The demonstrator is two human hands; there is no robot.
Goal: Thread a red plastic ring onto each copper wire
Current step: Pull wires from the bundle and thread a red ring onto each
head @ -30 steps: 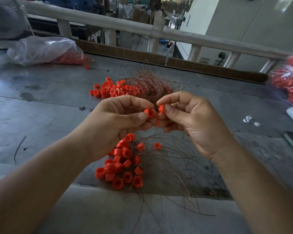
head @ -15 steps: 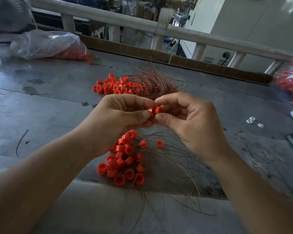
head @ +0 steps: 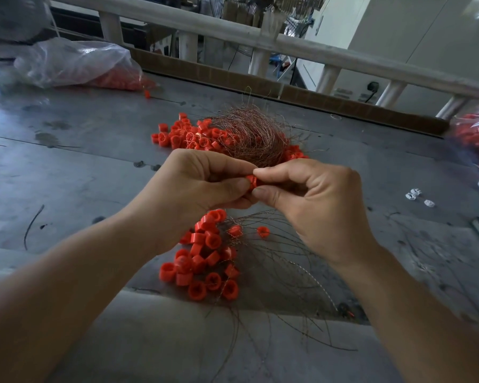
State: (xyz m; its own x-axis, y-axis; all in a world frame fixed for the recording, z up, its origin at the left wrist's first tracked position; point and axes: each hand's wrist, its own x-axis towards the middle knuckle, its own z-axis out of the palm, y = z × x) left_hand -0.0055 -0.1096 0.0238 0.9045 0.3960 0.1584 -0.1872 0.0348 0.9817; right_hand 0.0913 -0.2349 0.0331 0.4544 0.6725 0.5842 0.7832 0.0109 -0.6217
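My left hand point(head: 194, 186) and my right hand point(head: 315, 200) meet above the grey table, fingertips together. Between them both pinch a red plastic ring point(head: 251, 181), mostly hidden by the fingers; I cannot tell whether a second ring or a wire is in there. Below the hands lies a heap of red rings with copper wires through them point(head: 205, 261), the wires point(head: 282, 288) fanning toward me. Behind the hands sits a tangled bundle of copper wire point(head: 249, 136) beside a loose pile of red rings point(head: 183, 134).
A clear plastic bag of red rings point(head: 75, 64) lies at the far left, another bag point(head: 476, 134) at the right edge. Small white parts point(head: 418, 196) sit to the right. A pale railing point(head: 260, 37) runs behind the table point(head: 67, 175).
The two hands have closed together: the rings that were visibly apart between the fingertips one second ago are now pressed together and mostly hidden. The view has shifted slightly.
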